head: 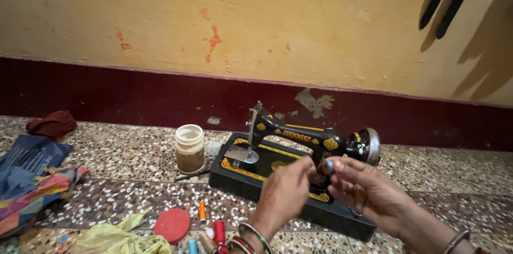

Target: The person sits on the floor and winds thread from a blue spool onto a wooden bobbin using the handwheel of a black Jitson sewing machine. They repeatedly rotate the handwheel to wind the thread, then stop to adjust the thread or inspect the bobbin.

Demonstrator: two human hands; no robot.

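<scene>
Hands together over sewing machine (299, 174) on floor (117, 179); right hand (363, 187) pinches small bobbin (327, 166); left hand (286, 190) grip unclear.

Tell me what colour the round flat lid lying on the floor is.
Red: the round flat lid, seen in the head view.

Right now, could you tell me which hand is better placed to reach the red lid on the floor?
Probably the left hand: the red lid lies to its left, while the right hand is farther away, pinching a small light-blue thing.

We see a glossy black enamelled sewing machine (299, 147) with a polished metal handwheel (371, 146), on a speckled, smooth terrazzo floor (123, 179), beside a translucent plastic jar (189, 149) and matt cloth scraps (32, 184).
</scene>
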